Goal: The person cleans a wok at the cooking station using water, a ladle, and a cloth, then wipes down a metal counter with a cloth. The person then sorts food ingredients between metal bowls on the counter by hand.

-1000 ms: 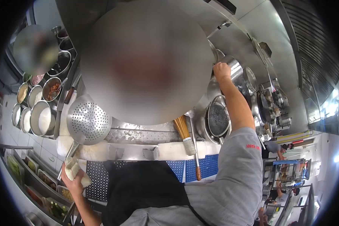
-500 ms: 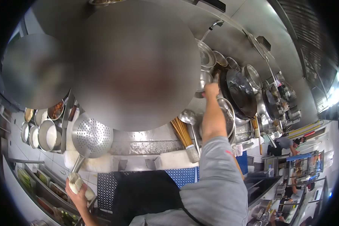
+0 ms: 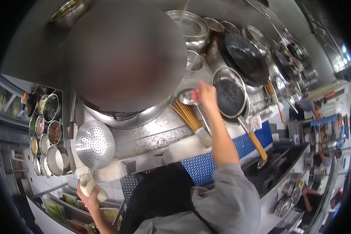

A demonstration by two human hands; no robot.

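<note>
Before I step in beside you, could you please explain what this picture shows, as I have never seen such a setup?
There is no machine: a person works with two bare hands, filmed by a head-worn camera looking forward and down at a metal counter. The left hand grips a white cloth at the handle end of a perforated strainer. The right hand is by a ladle; whether it touches it is unclear. Nearby are a bamboo brush and a round sieve.

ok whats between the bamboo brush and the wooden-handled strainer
In the head view, the metal ladle and the person's right hand show between bamboo brush and strainer.
</note>
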